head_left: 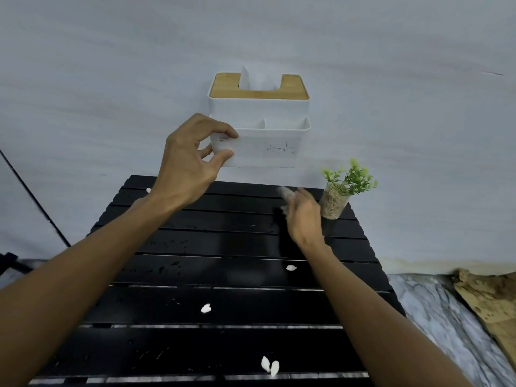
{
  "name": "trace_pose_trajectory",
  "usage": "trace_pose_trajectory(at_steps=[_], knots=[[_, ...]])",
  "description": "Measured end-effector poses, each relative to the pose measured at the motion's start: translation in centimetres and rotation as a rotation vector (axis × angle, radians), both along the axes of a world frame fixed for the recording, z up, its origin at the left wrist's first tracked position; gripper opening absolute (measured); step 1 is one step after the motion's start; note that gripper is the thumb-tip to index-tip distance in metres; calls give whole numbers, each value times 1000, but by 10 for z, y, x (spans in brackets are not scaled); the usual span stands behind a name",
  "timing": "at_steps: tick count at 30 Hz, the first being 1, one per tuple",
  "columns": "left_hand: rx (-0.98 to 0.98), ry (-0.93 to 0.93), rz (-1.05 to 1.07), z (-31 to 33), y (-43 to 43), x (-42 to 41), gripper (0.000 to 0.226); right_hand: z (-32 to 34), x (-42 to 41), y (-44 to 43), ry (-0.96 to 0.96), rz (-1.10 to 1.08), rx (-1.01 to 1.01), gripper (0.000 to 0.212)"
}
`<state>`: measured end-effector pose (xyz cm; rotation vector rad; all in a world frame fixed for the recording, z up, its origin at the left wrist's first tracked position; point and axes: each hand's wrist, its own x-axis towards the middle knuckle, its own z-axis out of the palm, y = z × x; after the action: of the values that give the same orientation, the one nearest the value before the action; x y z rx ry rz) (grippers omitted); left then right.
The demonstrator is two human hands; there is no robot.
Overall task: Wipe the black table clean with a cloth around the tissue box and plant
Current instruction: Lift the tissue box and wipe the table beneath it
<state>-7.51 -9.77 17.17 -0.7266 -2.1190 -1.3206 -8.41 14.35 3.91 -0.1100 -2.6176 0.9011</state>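
Note:
The white tissue box (268,135) with a wooden lid is lifted above the far edge of the black slatted table (229,275). My left hand (192,160) grips its lower left corner. My right hand (303,216) rests low on the far right of the table, holding a small blurred grey-white cloth (286,195) against the slats. Just right of that hand stands the small green plant (342,191) in a clear pebble-filled glass. White scraps (206,308) and small droplets lie scattered on the table.
A pale fabric backdrop fills the space behind the table. Marbled floor (435,311) and a torn piece of brown cardboard (491,297) lie to the right. A black stand leg (30,196) slants down at the left.

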Motion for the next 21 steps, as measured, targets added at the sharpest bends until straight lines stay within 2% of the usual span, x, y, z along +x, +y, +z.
trace_pose_trajectory(at_steps=[3,5,7,9,14,17,21], knots=[[-13,-9,-13,1,1,-6,24,-5,-28,2,-97,-161,-19,30],[-17,-11,-23,1,2,-10,24,-5,-41,-5,-124,-187,15,24],[-20,-4,-24,1,4,-14,23,-5,-52,-12,-105,-182,69,31],[-16,-1,-31,1,7,-18,24,-10,-64,-19,-109,-156,103,39],[-13,3,-38,-1,11,-21,22,-15,-73,-35,-163,73,144,20],[-23,6,-43,0,11,-22,22,-5,-59,-27,-162,149,252,39],[-22,6,-39,0,9,-22,23,-5,-46,-21,-110,132,181,41]])
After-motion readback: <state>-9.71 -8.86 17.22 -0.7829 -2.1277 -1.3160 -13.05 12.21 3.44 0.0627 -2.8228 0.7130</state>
